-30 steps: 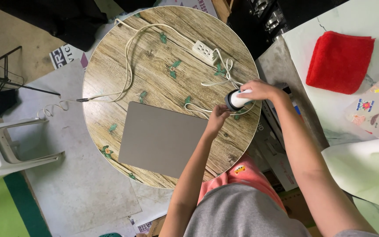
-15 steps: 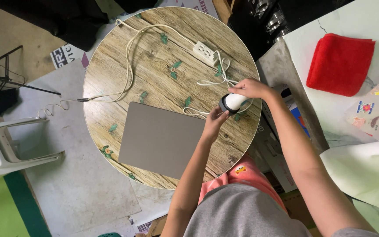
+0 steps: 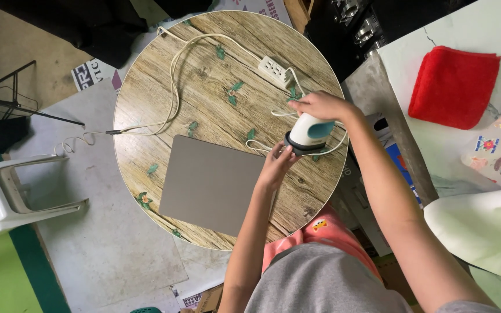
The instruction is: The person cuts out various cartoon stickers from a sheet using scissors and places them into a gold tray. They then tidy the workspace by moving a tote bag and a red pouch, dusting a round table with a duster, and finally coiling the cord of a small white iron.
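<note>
A: Right hand (image 3: 320,105) is closing over the top of the small white-and-teal iron (image 3: 307,132), fingers curling around its upper end. Grasping, not released.

B: Left hand (image 3: 276,165)?

A: It is reaching up to the iron's dark base, fingertips touching the lower left rim. Whether it is pinching the base or the cord (image 3: 262,148) there, I cannot tell; the fingers are hiding the contact.

B: Where is the iron sitting?

A: Near the right edge of the round wooden surface (image 3: 204,87), its base facing down, partly tilted. Loose white cord is looping around and beneath it, running up to the white power strip (image 3: 275,71) toward the far right edge.

B: Other items?

A: A flat grey mat (image 3: 213,182) is lying toward the near edge, just left of the left hand. The strip's own lead (image 3: 172,75) is trailing across the far left side and off the left edge. Off the surface: a red folded cloth (image 3: 453,87) on the pale table to the right, a white plastic chair (image 3: 7,191) on the floor to the left.

B: Risks noted?

A: Judgement only: cord loops are crowding the iron, so lifting it could be snagging a loop and tugging the power strip. The iron is also close to the right edge; a slipping grip could be sending it over. If the soleplate is hot, left fingertips are too near it.
</note>
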